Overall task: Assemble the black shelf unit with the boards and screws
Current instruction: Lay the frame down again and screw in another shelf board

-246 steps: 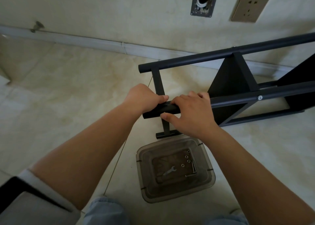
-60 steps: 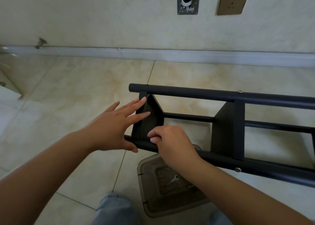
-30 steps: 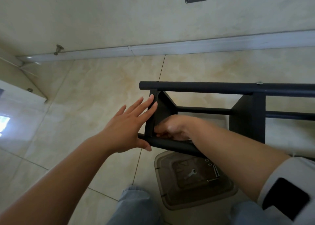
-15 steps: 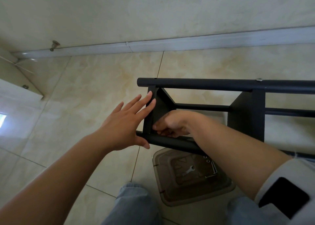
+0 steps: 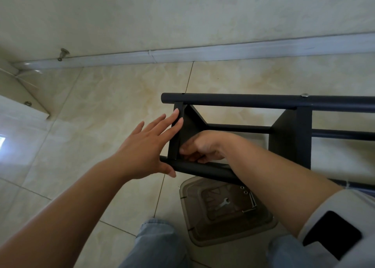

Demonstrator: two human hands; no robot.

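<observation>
Head view, from over the person's shoulders: at the far left edge a bright patch of light sits on the pale floor tiles [image 5: 85,125], and a small metal door stop [image 5: 63,53] pokes out of the wall in the upper left. Coming in from the lower left, the left hand [image 5: 146,148] is spread flat, fingers straight and slightly fanned; its fingertips [image 5: 176,113] lie against the outer face of the end board [image 5: 178,131], and the thumb touches the near tube [image 5: 198,169] just below. That board stands on edge between the two long black tubes of the shelf unit [image 5: 263,101], which lies on its side across the middle and right of the frame and is cut off at the right edge. Right of the end board, the right hand [image 5: 205,146] reaches inside the frame, fingers curled close to the board's inner face above the near tube; they are in shadow, so whether they pinch a screw or only press the board I cannot tell. Below it, a clear plastic tray [image 5: 227,237] sits on the floor, partly hidden by the right forearm, with a small wrench [image 5: 224,203] and some bolts [image 5: 251,201] inside. A second board [image 5: 292,140] stands further right, with a screw head [image 5: 304,95] on the far tube above it.
</observation>
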